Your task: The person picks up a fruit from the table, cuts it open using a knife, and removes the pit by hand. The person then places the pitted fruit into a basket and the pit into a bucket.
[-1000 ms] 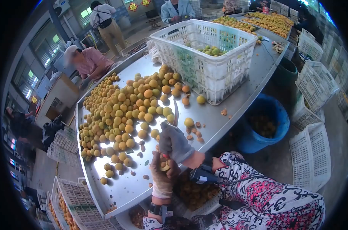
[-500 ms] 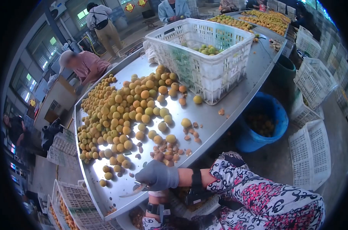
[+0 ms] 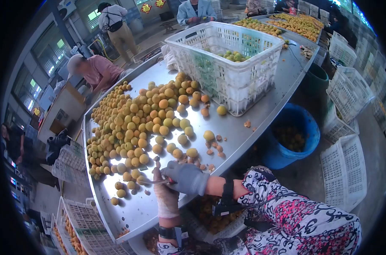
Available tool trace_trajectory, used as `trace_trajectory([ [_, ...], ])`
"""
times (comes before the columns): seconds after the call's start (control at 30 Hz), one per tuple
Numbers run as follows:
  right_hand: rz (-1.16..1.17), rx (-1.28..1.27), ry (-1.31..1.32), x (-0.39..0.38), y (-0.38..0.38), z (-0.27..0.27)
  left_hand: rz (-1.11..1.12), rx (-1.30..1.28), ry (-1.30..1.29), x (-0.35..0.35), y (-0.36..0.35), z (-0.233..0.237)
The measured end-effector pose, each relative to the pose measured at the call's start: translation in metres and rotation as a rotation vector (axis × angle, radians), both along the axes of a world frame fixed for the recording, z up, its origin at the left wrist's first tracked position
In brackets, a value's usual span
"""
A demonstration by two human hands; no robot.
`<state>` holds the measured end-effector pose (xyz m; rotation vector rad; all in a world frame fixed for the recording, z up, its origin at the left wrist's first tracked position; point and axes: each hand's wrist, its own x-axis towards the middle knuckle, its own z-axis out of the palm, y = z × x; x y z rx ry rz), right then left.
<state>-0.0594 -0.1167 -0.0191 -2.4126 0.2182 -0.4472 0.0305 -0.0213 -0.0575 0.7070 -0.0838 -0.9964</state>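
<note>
My right hand, in a grey glove, is closed around a curved knife with a bit of red at its handle. The blade points left, across the fingers of my left hand. That hand wears a pale glove, and its fingers are pressed together beside the blade; whatever they hold is hidden. Both hands are over the near edge of the metal table. Just beyond them lie brown pieces and a large heap of round yellow-orange fruits that look like apricots.
A white crate with greenish fruits stands on the table. Right of the table edge is a blue bucket with scraps; white crates stand beyond. More crates are at lower left. Co-workers are around the far side.
My right hand has moved up and slightly right with the knife. My left hand, mostly hidden before, has risen into view beside the blade. The fruit heap looks the same.
</note>
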Motion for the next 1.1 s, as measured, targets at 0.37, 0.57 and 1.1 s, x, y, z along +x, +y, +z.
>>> trace_trajectory([
  [0.37, -0.146, 0.694, -0.251, 0.025, -0.027, -0.064, 0.001, 0.268, -0.163, -0.026, 0.005, 0.03],
  [0.57, -0.032, 0.585, 0.05, 0.001, -0.052, -0.021, -0.168, 0.47, -0.37, -0.02, 0.028, 0.061],
  [1.1, -0.302, 1.192, -0.299, -0.009, -0.083, 0.02, -0.729, 0.58, -1.508, -0.058, 0.037, 0.072],
])
